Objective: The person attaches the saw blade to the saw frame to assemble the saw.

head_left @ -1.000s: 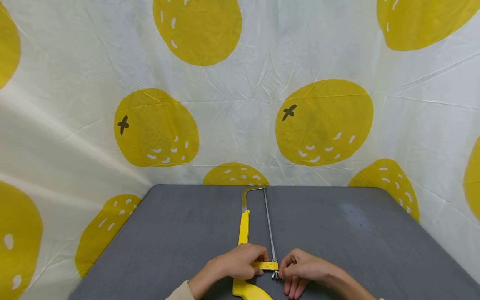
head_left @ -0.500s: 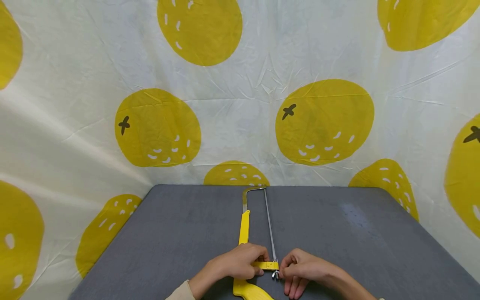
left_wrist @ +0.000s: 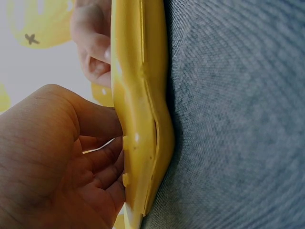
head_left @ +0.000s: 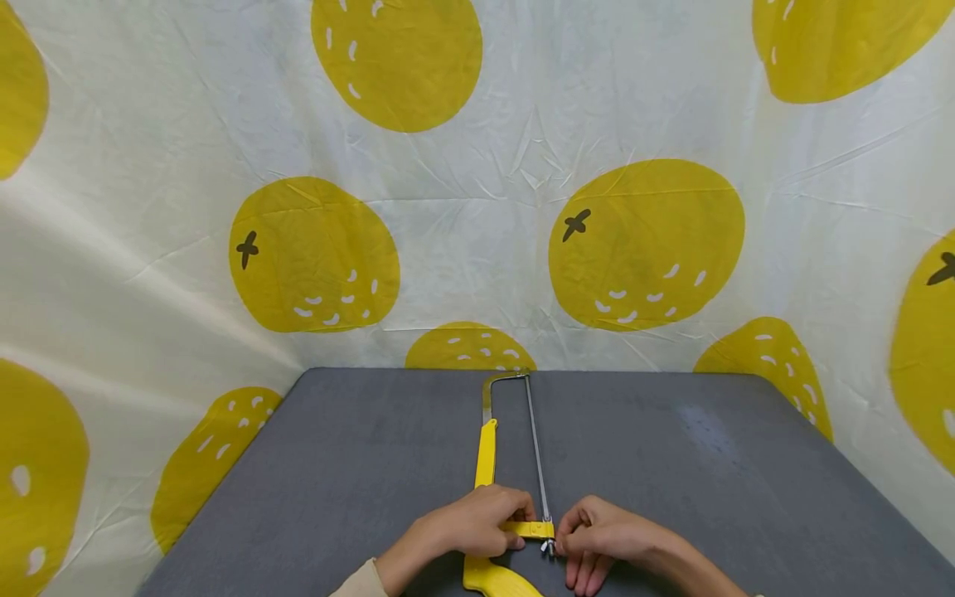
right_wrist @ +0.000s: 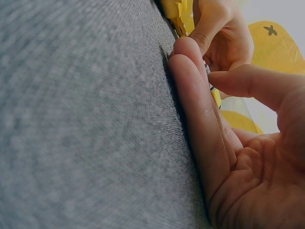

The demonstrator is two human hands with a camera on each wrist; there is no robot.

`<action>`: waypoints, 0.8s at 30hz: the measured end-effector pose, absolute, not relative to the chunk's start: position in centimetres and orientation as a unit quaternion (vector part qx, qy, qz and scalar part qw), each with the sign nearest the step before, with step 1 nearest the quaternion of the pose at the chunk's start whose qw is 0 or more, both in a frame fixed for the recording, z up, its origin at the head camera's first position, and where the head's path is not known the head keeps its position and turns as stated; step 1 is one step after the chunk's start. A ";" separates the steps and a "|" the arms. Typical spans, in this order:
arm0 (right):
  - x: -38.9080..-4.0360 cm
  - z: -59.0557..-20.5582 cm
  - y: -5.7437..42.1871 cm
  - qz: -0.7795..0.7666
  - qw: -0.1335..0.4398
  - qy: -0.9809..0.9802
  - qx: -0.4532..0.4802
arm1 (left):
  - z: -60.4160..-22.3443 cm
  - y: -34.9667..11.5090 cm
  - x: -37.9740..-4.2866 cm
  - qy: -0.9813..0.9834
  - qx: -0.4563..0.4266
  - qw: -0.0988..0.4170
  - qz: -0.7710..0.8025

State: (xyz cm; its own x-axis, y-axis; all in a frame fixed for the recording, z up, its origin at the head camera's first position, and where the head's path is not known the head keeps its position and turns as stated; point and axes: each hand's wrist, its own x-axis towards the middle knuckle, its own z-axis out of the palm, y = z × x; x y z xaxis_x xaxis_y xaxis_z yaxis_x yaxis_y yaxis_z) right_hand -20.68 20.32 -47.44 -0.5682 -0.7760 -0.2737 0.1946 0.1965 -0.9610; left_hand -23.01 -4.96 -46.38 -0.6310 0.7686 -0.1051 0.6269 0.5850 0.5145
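A hacksaw [head_left: 485, 454] with a yellow handle lies on the grey surface, its blade [head_left: 535, 448] stretching away on the right side of the frame. My left hand [head_left: 483, 521] holds the yellow blade holder [head_left: 533, 528] near the handle, thumb and fingers on either side. In the left wrist view the yellow handle [left_wrist: 138, 119] runs beside that hand. At the near end of the blade sits a metal wing nut [head_left: 548, 548]. My right hand [head_left: 612, 532] pinches at it with thumb and index finger, the other fingers resting on the surface. The fingertips partly hide the nut.
The grey padded tabletop [head_left: 358, 448] reaches back to a white curtain [head_left: 470, 249] printed with yellow fruit. The saw's far end lies close to the table's back edge. More curtain hangs along both sides.
The wing nut's wings show at slightly different angles between frames. Both hands and the hacksaw stay in nearly the same place.
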 end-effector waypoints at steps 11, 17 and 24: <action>-20.9 -47.7 20.4 -0.596 0.404 0.657 -0.224 | -46.4 -5.0 -22.9 0.877 0.402 0.150 0.217; -20.9 -47.8 20.4 -0.598 0.401 0.656 -0.226 | -46.3 -5.0 -22.9 0.877 0.403 0.149 0.216; -20.8 -47.8 20.3 -0.600 0.397 0.656 -0.227 | -46.3 -4.9 -23.0 0.877 0.404 0.146 0.215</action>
